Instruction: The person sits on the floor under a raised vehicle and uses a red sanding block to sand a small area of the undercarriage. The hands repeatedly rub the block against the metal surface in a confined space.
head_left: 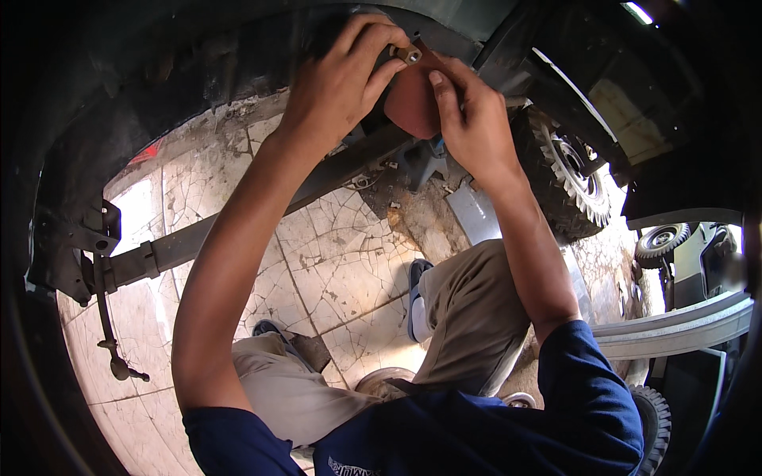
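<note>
Both my arms reach up under a dark vehicle wheel arch [182, 63]. My left hand [341, 79] pinches a small brass-coloured nut or bolt [409, 55] against the top of a reddish-brown flap [413, 103]. My right hand [468, 119] holds the flap's right edge, thumb pressed on its face. The two hands are almost touching at the bolt. A grey chassis beam [238, 222] runs diagonally below them.
A knobby tyre with a toothed hub [575, 178] stands right of my hands. Another wheel [663, 242] sits farther right. A bracket with a hanging rod [107, 317] is at the left. Cracked pale floor tiles [333, 262] lie below; my knees and shoes are on them.
</note>
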{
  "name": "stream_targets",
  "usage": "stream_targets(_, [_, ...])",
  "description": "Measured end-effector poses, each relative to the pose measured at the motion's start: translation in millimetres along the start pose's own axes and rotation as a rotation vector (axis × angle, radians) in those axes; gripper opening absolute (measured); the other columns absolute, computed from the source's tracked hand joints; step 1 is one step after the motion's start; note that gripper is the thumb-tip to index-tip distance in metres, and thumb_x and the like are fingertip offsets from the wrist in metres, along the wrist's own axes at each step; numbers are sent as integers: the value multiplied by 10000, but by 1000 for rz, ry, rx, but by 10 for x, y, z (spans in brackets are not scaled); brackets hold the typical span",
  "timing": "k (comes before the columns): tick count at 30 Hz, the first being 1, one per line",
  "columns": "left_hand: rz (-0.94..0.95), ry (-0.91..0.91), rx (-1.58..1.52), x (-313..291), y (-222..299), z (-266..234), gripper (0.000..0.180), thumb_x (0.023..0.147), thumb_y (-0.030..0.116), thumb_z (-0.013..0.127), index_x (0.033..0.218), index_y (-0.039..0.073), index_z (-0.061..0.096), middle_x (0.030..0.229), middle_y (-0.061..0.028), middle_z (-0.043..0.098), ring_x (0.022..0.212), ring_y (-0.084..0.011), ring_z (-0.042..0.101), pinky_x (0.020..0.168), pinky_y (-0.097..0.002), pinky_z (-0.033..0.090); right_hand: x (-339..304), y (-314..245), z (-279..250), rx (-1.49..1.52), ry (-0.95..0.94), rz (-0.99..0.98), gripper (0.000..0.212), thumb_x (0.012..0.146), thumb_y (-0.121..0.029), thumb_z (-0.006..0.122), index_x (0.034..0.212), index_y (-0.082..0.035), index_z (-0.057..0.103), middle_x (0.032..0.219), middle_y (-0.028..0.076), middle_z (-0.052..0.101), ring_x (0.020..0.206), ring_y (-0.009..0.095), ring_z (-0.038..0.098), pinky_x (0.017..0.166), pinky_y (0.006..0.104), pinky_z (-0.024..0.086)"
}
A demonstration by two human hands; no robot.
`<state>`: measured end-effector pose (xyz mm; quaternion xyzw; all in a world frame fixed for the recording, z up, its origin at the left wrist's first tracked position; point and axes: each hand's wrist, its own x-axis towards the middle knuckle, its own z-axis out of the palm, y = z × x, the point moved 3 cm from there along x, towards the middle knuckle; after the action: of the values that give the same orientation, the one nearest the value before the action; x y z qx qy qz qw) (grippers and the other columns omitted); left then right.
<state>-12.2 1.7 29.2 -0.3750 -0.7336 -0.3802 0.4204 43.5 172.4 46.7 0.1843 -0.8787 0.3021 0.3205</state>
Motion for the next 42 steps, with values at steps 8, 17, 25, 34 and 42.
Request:
stream_targets(8, [87,48,44,-31,-2,-12,256,959,167,687,1212,168,656,1230,-8,620,997,-251,698,793,-367,604,20,-10,-11,40,39,-22,301,1026,-139,550,1291,-24,635,978,267,713,954,425,707,788,419,575])
stream_targets(17, [119,47,118,-11,36,-51,232,953,211,687,1182,191,652,1173,33,629,891,-246,719,710,-367,630,5,-38,-21,99,84,-81,303,1020,-130,563,1297,-31,635,994,260,717,975,414,710,803,412,575])
stream_targets(25, [82,-38,155,22,51,-74,269,937,202,707,1191,167,628,1220,6,627,966,-277,704,758,-382,617,26,-1,-6,113,87,-25,286,1030,-146,555,1269,-15,642,957,268,712,954,413,719,805,400,562])
stream_targets(34, [17,-22,138,-13,45,-21,279,945,207,698,1212,170,626,1200,0,609,946,-286,704,754,-395,622,22,4,-3,122,66,18,284,1029,-137,557,1263,-6,650,880,232,715,829,274,758,752,347,550])
stream_targets(42, [103,-3,73,-32,-25,-43,266,955,205,687,1220,192,668,1180,-18,630,970,-270,708,795,-392,615,19,73,15,112,22,-27,276,1035,-156,558,1257,-26,656,955,224,731,943,292,758,811,360,555])
